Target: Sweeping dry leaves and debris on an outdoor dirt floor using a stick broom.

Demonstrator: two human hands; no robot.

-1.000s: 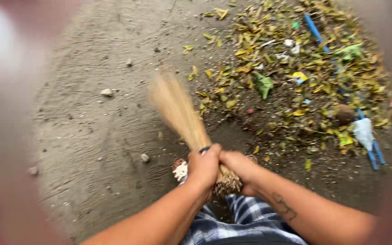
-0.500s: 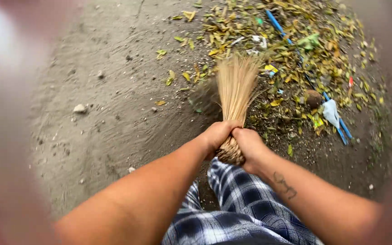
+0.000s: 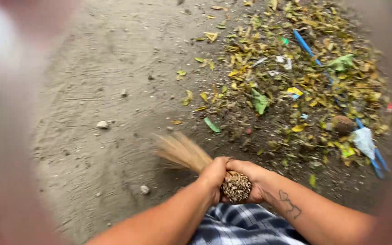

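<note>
Gripping stick broom point(image 3: 191, 156) with left hand point(image 3: 214, 174) and right hand point(image 3: 250, 177), both closed tight around bundled butt end just above checked shorts point(image 3: 246, 224). Bristles fanned low over bare dirt point(image 3: 91, 90), long axis pointing up-left. Mostly gathered: leaf litter pile point(image 3: 296, 86) at right; stray leaves, pebbles left near broom.

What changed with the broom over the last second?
The broom swung from the leaf pile back left over bare ground, bristles now low and blurred. Both hands, left and right, stayed clasped on its bound end; the blue stick stayed put.
</note>
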